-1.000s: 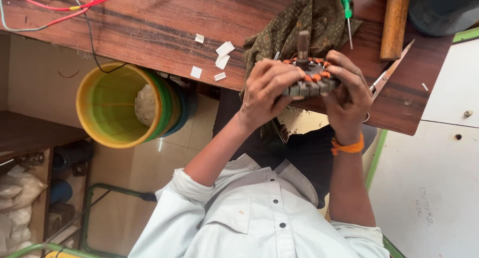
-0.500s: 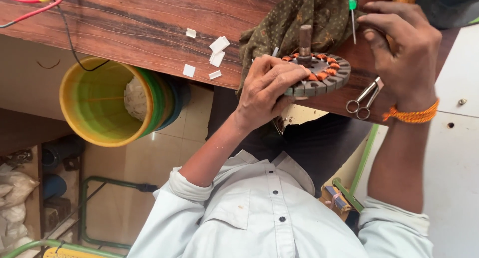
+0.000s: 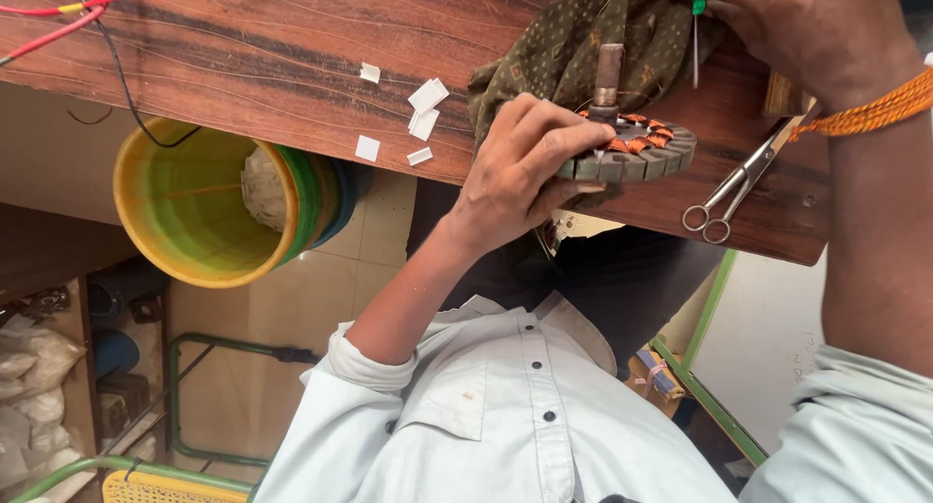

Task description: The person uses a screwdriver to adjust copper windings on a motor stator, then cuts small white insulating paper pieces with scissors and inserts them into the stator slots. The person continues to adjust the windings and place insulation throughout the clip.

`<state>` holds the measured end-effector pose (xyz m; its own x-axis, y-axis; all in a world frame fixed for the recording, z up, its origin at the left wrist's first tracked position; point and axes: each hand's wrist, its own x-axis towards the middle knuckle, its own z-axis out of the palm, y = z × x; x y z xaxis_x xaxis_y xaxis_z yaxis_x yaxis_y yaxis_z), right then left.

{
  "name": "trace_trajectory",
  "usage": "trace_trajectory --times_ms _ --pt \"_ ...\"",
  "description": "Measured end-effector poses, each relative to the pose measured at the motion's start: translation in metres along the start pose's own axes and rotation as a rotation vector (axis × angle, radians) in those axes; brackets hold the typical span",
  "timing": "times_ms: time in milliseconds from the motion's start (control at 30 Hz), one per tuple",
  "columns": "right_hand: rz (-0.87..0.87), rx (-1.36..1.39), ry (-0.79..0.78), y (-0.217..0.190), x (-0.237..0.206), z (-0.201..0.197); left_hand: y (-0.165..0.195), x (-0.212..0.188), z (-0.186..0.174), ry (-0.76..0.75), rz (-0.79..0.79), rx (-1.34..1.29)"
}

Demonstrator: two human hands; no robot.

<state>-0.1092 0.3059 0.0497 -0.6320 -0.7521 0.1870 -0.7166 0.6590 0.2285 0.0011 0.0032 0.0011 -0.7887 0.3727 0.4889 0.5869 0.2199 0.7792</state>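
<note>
Two bare hands are working over a dark brown wooden table with streaked grain (image 3: 292, 66), whose near edge is running slantwise across the view, dropping lower toward the right side of the picture, with open tiled floor beside it. Left hand (image 3: 515, 168) is reaching in from a pale rolled-up shirt sleeve (image 3: 374, 367), wrist bent back, its fingers (image 3: 544, 124) spreading over and curling around the rim of a round grey metal motor stator with copper-orange windings (image 3: 637, 151), thumb pressing from beneath; the stator is being held just at the table's edge, a grey steel shaft (image 3: 608, 73) standing up from its middle. Right hand (image 3: 807, 27) is hovering at the top of the view, an orange thread wristband (image 3: 865, 109) wrapping the wrist, its fingertips appearing to pinch a thin tool with a green handle (image 3: 697, 27) that is hanging downward; exactly how the fingers are closing is partly cut off by the frame. An olive patterned cloth (image 3: 564, 46) is lying bunched behind the stator. Silver steel scissors (image 3: 729, 192) are lying on the wood just beside the stator, close to the edge. Several small white paper rectangles (image 3: 423, 104) are lying scattered on open tabletop, well apart from the hands. Red and black wires (image 3: 68, 12) are crossing the far corner. One yellow-green plastic bucket (image 3: 204, 207) is standing on the floor by the table's edge.
</note>
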Motion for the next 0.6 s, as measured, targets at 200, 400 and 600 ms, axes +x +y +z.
trace_trajectory --times_ms 200,400,600 --pt "-0.042 -0.199 0.104 0.005 0.012 0.006 -0.008 0.020 -0.014 -0.005 0.055 -0.165" --pt "-0.031 -0.034 0.207 0.001 0.012 -0.001 -0.007 0.027 -0.017 0.057 -0.009 -0.181" --pt "0.335 0.382 0.219 -0.037 -0.009 -0.065 -0.010 0.029 -0.011 0.204 -0.133 -0.380"
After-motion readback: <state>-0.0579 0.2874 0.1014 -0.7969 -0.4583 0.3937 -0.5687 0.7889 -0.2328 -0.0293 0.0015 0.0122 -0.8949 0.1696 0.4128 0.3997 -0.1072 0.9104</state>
